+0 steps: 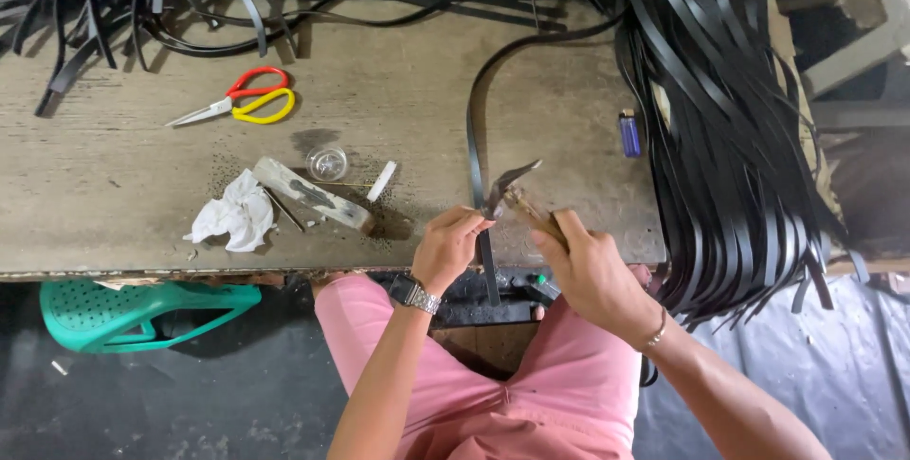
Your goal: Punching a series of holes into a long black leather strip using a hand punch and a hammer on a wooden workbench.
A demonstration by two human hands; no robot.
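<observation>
In the head view, the left hand (447, 244) was closed, fingertips pinching a black strap (471, 143) against the near edge of the wooden workbench (114, 185). The right hand (586, 266) was clamped around the wooden handle of a small hammer (512, 185), whose metal head stood just above and beyond the left fingertips. The two hands sat near each other but did not touch. From the left hand the strap ran away across the bench, curved right and joined the big bundle of black straps (730, 166) hanging beyond the right hand; its near end dropped off the bench edge between the hands.

The plainest risk, as I judged it, was to the left fingertips: they lay so close under the hammer head that a blow landing slightly off would have struck them. The strap was held only by a pinch, so a knock might have let it slide over the edge, dragged by its own hanging end. Whether anything lay under the hammer head could not be told.

Left of the left hand lay a wooden block (313, 195), a small clear round dish (327, 162), a crumpled white cloth (232, 216) and, farther off, red-and-yellow scissors (248, 100). Beyond the right hand lay a blue lighter (629, 133), near enough to the straps that a tug on them could have shifted it.
</observation>
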